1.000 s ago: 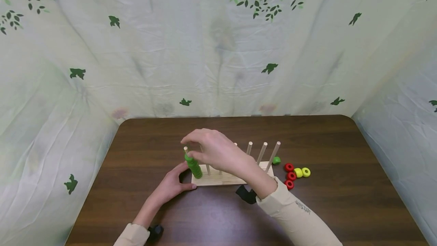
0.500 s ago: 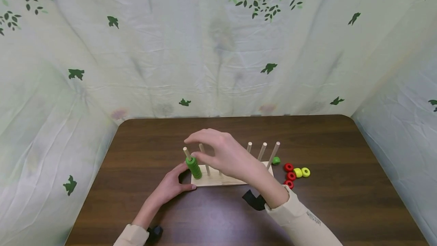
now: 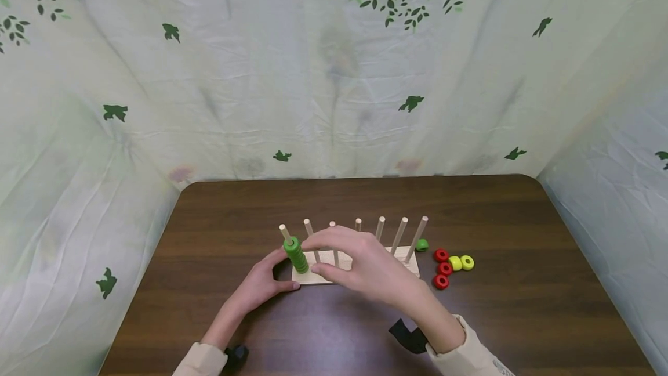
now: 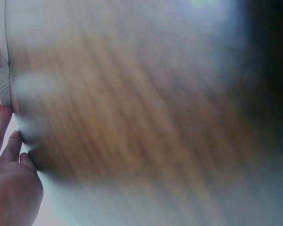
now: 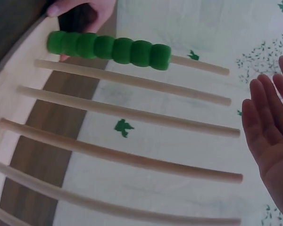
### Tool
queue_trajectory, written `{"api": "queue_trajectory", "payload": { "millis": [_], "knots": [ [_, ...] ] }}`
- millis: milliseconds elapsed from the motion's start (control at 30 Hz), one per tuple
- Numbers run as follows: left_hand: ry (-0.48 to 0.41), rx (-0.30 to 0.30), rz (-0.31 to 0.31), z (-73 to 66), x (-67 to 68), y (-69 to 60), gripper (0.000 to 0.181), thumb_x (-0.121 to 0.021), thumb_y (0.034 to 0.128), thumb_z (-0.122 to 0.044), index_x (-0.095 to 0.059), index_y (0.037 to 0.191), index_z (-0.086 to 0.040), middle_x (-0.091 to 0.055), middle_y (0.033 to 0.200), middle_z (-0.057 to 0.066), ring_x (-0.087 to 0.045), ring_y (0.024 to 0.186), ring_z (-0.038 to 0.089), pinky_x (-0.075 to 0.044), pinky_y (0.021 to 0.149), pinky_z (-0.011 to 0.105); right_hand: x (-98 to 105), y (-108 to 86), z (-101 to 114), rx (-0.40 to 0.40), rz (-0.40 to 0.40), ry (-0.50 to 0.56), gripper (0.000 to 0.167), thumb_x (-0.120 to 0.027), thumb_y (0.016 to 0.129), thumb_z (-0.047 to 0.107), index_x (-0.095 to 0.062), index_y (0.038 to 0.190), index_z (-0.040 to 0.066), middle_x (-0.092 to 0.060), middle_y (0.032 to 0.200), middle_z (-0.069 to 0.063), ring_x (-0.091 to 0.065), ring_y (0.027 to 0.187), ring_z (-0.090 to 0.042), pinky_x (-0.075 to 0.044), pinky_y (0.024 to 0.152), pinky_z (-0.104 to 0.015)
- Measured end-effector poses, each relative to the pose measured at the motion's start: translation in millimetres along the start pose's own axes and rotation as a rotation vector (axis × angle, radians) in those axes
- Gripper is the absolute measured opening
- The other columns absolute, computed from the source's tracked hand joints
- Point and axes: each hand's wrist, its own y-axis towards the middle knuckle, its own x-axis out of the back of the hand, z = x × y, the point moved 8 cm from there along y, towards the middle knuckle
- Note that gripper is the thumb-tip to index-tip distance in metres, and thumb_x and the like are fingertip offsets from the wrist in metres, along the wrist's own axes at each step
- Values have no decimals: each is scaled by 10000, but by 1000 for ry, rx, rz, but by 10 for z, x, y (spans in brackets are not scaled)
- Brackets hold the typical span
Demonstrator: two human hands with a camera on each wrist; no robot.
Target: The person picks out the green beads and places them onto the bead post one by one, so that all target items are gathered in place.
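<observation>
A pale wooden board (image 3: 315,278) carries a row of several upright pegs. Green ring beads (image 3: 296,256) are stacked on the leftmost peg, whose tip sticks out above them. My left hand (image 3: 263,282) holds the board's left end, its thumb at the front edge; the left wrist view shows fingers (image 4: 0,129) against the board's end. Over the middle of the board is my right hand (image 3: 367,260), its fingers apart and nothing between them. In the right wrist view its palm (image 5: 276,155) stands away from the bare peg tips.
Right of the board, a green bead (image 3: 421,245) lies by its far corner. Farther right are three red beads (image 3: 441,282) and two yellow beads (image 3: 467,263) on the brown table (image 3: 522,306). A leaf-printed cloth (image 3: 313,74) hangs behind the table.
The topmost green bead has slid down the leftmost peg onto the stack, leaving the tip bare. My right hand has moved away from that peg, right and down. The left hand stays put.
</observation>
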Motion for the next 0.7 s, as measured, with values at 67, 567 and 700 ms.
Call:
{"api": "queue_trajectory", "payload": {
  "millis": [67,567,700],
  "knots": [
    [4,-5,-1,2,-2,1,722,-893,721,-285,-583,1371,-244,-479,1467,27,-397,1372,255,-320,1093,502,-18,-85,-60,-46,3,2,322,-729,908,148,-665,1223,162,-635,1214,114,-568,1160,-44,-469,955,-274],
    [16,14,-7,15,-4,-2,761,-897,709,-288,-572,1386,-161,-469,1474,92,-392,1375,288,-316,1097,503,-57,-730,-508,-239,-26,-9,351,-747,894,177,-655,1227,241,-652,1180,119,-613,1080,-81,-510,903,-342],
    [11,20,-2,35,-14,-3,769,-896,707,-310,-569,1389,-169,-468,1475,89,-386,1378,286,-315,1096,502,-19,-912,-649,-282,-77,-16,368,-774,866,157,-670,1211,232,-653,1183,129,-614,1095,-93,-503,917,-346]
  ]
}}
